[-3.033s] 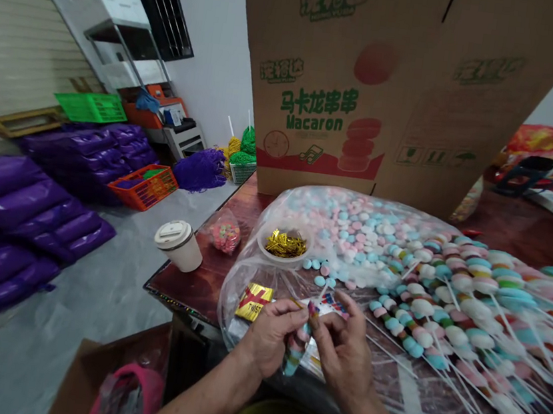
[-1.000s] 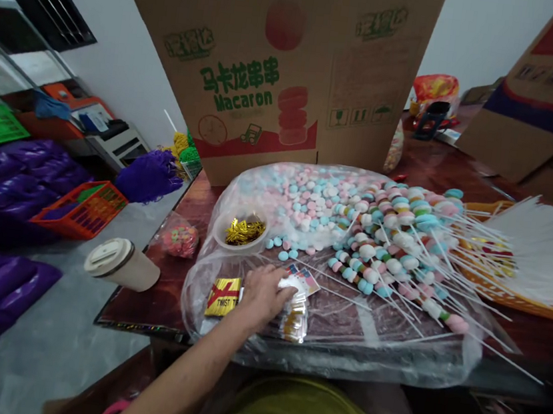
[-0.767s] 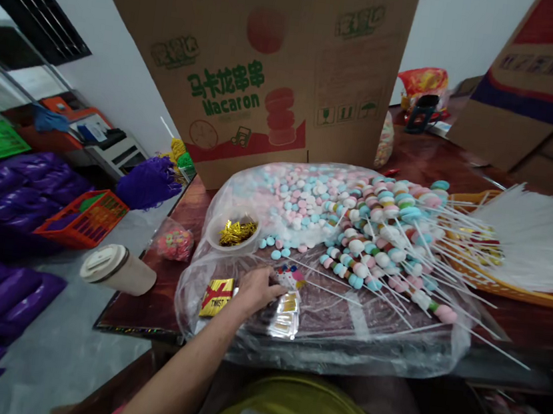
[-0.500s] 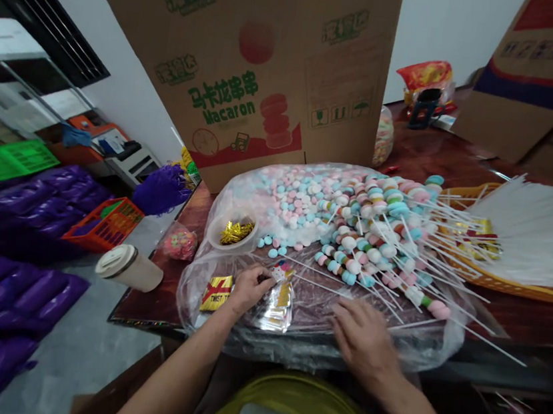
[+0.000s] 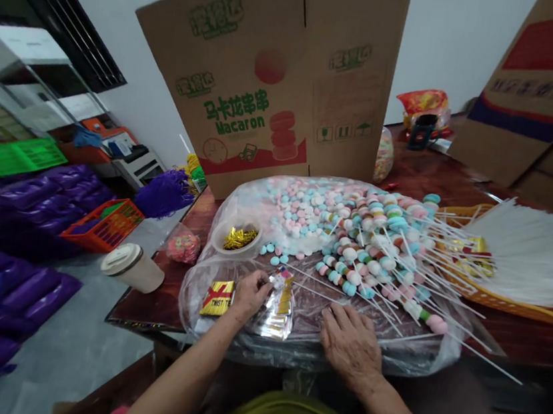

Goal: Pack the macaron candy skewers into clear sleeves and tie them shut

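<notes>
My left hand (image 5: 248, 292) pinches the top of a stack of clear printed candy bags (image 5: 278, 305) lying on the plastic sheet (image 5: 410, 348). My right hand (image 5: 350, 337) rests palm down on the sheet, fingers spread, just short of the white sticks of the candy skewers (image 5: 381, 260). Loose pink, blue and white candies (image 5: 296, 209) are heaped behind. A small bowl of gold twist ties (image 5: 238, 238) stands left of them, and a gold twist-tie packet (image 5: 217, 297) lies beside my left hand.
A big Macaron carton (image 5: 282, 80) stands behind the candy. An orange basket with a bundle of white sticks (image 5: 528, 251) sits at the right. A lidded paper cup (image 5: 132, 268) and a small candy bag (image 5: 182, 246) are at the table's left edge. Purple sacks (image 5: 13, 215) cover the floor.
My right hand has come into view and settled flat on the plastic sheet. My left hand has stayed on the stack of bags, lifting its top edge. The camera has tilted slightly.
</notes>
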The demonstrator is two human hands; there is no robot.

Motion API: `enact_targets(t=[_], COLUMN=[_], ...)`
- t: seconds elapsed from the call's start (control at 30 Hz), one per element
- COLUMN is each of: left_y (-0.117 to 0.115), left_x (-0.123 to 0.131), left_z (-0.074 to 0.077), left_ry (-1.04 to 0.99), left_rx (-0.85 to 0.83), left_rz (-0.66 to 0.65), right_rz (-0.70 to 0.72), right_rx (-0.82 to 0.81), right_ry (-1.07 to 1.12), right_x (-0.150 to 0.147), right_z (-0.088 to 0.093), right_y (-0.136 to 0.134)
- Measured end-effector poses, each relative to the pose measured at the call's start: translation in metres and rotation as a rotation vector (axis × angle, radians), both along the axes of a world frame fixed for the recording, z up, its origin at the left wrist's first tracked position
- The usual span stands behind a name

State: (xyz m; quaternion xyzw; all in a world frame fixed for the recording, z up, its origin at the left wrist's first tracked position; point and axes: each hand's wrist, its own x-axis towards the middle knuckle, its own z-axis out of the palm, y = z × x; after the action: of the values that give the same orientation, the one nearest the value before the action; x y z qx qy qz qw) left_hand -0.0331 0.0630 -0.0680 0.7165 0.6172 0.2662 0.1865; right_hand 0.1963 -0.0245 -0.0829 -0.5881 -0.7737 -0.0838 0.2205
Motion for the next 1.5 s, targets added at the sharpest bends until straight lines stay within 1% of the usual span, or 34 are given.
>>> enact_targets(t=[0.2,0.4,0.67,0.83,0.93,1.0,1.07,1.13,1.17,1.2,1.23,1.27,1.3,1.33,1.37,1.43,1.5], left_y=[-0.001,-0.003,-0.005,-0.004,-0.001,-0.002,-0.005,-0.010,-0.013,-0.016,-0.018,-0.020,-0.021,-0.021,-0.021,-0.019,-0.016], left_x=[-0.004,-0.005,-0.003,-0.004,-0.006,-0.007,-0.008,-0.007,-0.007,-0.008,-0.009,-0.012,-0.016,-0.021,-0.027,-0.040,-0.050], left_z=[0.001,0.003,0.001,0.002,0.011,0.024,0.040,0.056,0.063,0.068,0.071,0.073,0.072,0.070,0.066,0.055,0.045], left_ry=[-0.019,0.003,0.077,0.085,0.076,0.068,0.093,0.184,0.224,0.239,0.233,0.196,0.142,0.081,0.020,-0.066,-0.083], left_rx=[0.051,0.073,0.111,0.129,0.144,0.153,0.155,0.141,0.117,0.084,0.051,0.019,-0.009,-0.033,-0.056,-0.110,-0.161], left_rz=[-0.060,-0.062,-0.073,-0.095,-0.097,-0.104,-0.153,-0.279,-0.358,-0.416,-0.452,-0.467,-0.465,-0.458,-0.450,-0.432,-0.395], right_rz=[-0.010,-0.028,-0.051,-0.046,-0.030,-0.004,0.015,0.034,0.060,0.119,0.209,0.310,0.382,0.428,0.447,0.426,0.396], right_rx=[-0.004,0.002,0.051,0.073,0.087,0.122,0.216,0.287,0.275,0.198,0.069,-0.081,-0.197,-0.275,-0.308,-0.286,-0.266], right_ry=[-0.076,-0.093,-0.013,0.022,0.050,0.100,0.230,0.395,0.471,0.538,0.602,0.663,0.712,0.736,0.737,0.694,0.660], right_x=[-0.005,-0.009,-0.011,-0.011,-0.006,-0.002,-0.001,-0.008,-0.015,-0.024,-0.036,-0.048,-0.060,-0.072,-0.083,-0.099,-0.107], right_z=[0.002,0.006,0.001,-0.004,-0.010,-0.010,-0.002,0.016,0.027,0.039,0.049,0.057,0.063,0.065,0.065,0.060,0.051], right_y=[0.000,-0.002,-0.002,-0.001,-0.003,-0.002,0.004,0.014,0.021,0.029,0.037,0.044,0.051,0.057,0.062,0.068,0.070])
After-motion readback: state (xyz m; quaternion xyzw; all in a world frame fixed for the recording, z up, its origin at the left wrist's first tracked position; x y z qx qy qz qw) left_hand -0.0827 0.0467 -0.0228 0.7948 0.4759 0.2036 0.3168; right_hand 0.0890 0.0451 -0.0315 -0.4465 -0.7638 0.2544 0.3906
